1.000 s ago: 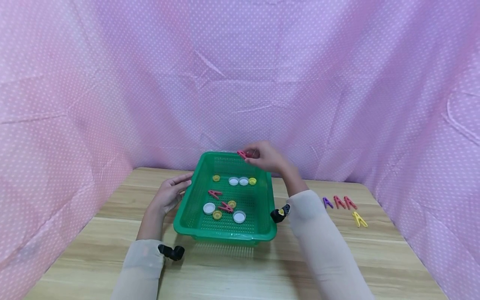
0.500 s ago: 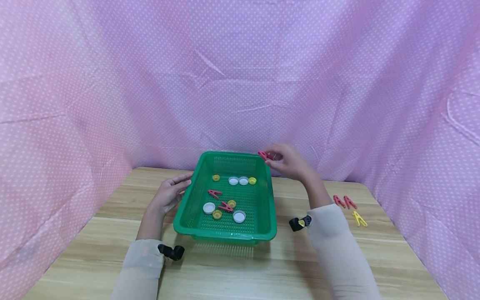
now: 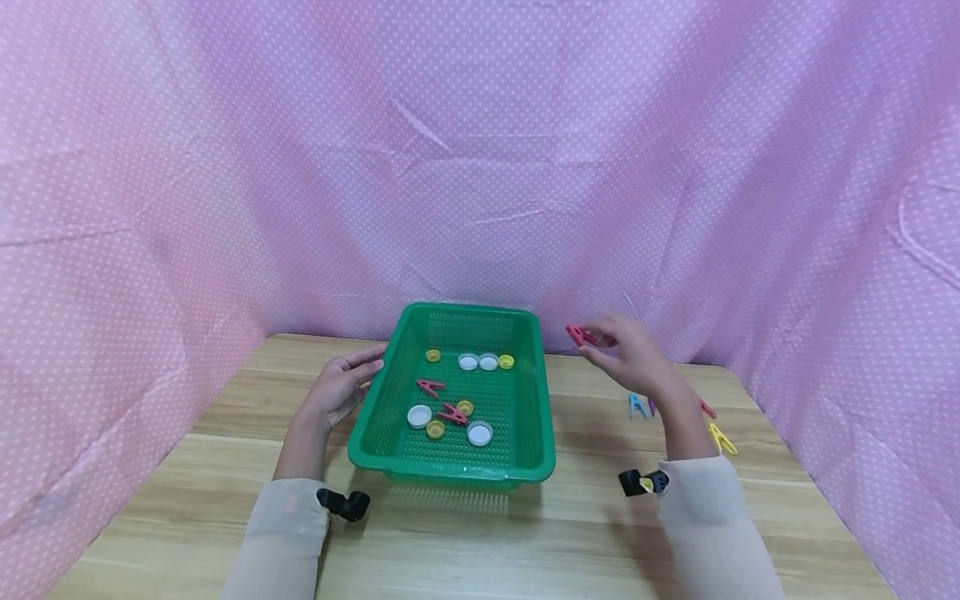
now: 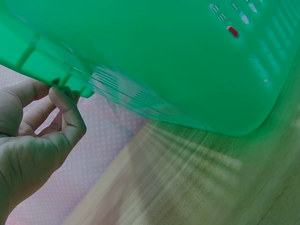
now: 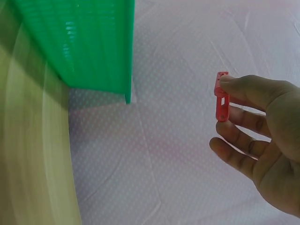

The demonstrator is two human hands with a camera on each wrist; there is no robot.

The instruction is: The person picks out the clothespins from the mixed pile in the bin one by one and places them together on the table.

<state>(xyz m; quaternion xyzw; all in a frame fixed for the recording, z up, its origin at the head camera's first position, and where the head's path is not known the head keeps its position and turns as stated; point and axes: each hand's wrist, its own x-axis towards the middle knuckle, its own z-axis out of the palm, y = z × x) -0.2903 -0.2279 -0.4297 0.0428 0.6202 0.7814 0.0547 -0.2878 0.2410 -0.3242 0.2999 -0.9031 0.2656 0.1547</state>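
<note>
My left hand [image 3: 341, 392] holds the left rim of a green plastic basket [image 3: 450, 469]; in the left wrist view thumb and fingers pinch that rim. Inside the basket lie two red clothespins [image 3: 453, 414] among several white caps [image 3: 419, 417] and yellow caps [image 3: 435, 429]. To the right of the basket, my right hand [image 3: 630, 358] is raised above the table. It pinches another red clothespin [image 5: 222, 96] between thumb and fingers, apart from the basket.
On the wooden table [image 3: 600, 533] at right lie a blue clothespin [image 3: 637, 407], a purple one mostly hidden by the right forearm, a partly hidden red one [image 3: 707, 408] and a yellow clothespin [image 3: 722, 438]. Pink dotted cloth [image 3: 480, 167] hangs behind and at both sides.
My right hand has moved right and nearer, from over the basket's far rim to beside it, still pinching the red clothespin. The blue clothespin has come into sight. My left hand stays put.
</note>
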